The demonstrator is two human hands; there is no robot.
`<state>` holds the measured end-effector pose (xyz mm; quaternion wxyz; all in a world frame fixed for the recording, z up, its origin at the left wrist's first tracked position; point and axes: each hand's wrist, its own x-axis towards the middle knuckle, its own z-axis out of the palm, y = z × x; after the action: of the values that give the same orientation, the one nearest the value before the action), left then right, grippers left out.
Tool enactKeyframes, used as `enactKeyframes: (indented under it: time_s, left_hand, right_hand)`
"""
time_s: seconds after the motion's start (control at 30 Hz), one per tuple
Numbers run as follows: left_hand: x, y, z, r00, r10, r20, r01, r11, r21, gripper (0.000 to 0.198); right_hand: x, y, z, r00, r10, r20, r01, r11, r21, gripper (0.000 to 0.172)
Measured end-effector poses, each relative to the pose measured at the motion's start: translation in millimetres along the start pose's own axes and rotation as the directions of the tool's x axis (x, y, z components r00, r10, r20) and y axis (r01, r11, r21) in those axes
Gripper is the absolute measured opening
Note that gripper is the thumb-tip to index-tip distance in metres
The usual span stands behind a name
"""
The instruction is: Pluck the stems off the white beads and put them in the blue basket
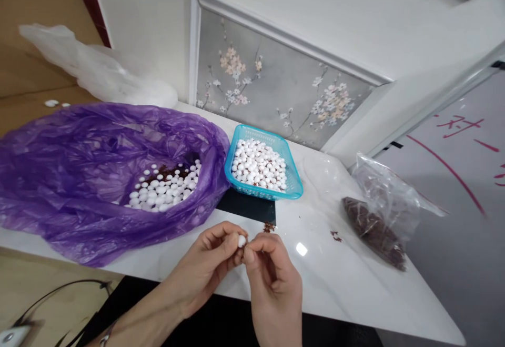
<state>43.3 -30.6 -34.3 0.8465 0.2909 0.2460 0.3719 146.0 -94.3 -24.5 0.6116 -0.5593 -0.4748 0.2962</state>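
Between the thumb and fingers of my left hand [215,257] is a small white ball [242,240]. My right hand [274,278] is closed in a pinch right beside that ball; whatever its fingertips hold is too small to make out. Both hands are over the front part of the white table [335,289]. Just beyond them lies a little heap of brown bits [269,227]. A turquoise plastic basket [296,181] full of similar white balls stands farther back. To the left, an open purple plastic bag [94,220] holds many white balls [161,191] and some dark brown bits.
At the right lies a clear plastic bag [374,231] of brown material, with a few brown bits [336,236] near it. A black flat piece [250,206] sits under the basket's front. Behind are a framed flower picture [272,73] and a whitish plastic bag [114,76]; a whiteboard [453,194] stands right.
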Motion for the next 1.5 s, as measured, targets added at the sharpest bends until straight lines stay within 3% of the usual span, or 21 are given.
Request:
enactKeyframes:
  time_s: [0.43,0.73,0.97,1.1,1.23,1.4,1.5]
  left_hand:
    - [0,-2,-0.8,0.999,0.04,-0.004,-0.04,0.999,0.009,0.009]
    - [0,-2,-1.2,0.999,0.036,-0.033,-0.033,0.997,0.071,0.009]
    - [-1,2,2.4,0.999,-0.042,-0.022,0.04,0.997,-0.059,0.007]
    - [-1,5,1.4,0.997,-0.059,-0.041,0.056,0.996,-0.074,0.011]
    - [1,5,0.3,0.995,-0.054,-0.079,0.048,0.996,-0.078,0.015]
    - [3,2,0.6,0.983,-0.047,-0.179,0.038,0.998,-0.05,0.016]
    - [2,-2,-1.6,0.979,-0.005,-0.202,0.003,1.0,-0.01,0.015]
  right_hand:
    - [2,3,1,0.999,-0.032,-0.005,0.032,0.999,-0.033,0.007]
    - [4,0,6,0.996,0.082,-0.042,-0.08,0.996,0.041,0.005]
    - [9,6,-10,0.989,0.15,0.009,-0.15,0.983,0.106,0.012]
    - [13,17,-38,0.987,0.096,-0.129,-0.115,0.983,-0.144,0.015]
    - [13,28,-58,0.986,0.043,-0.158,-0.111,0.887,-0.448,0.016]
    - [10,34,-52,0.999,-0.011,-0.043,-0.016,0.809,-0.587,0.016]
    - [9,37,-44,0.999,-0.032,-0.039,-0.001,0.764,-0.646,0.016]
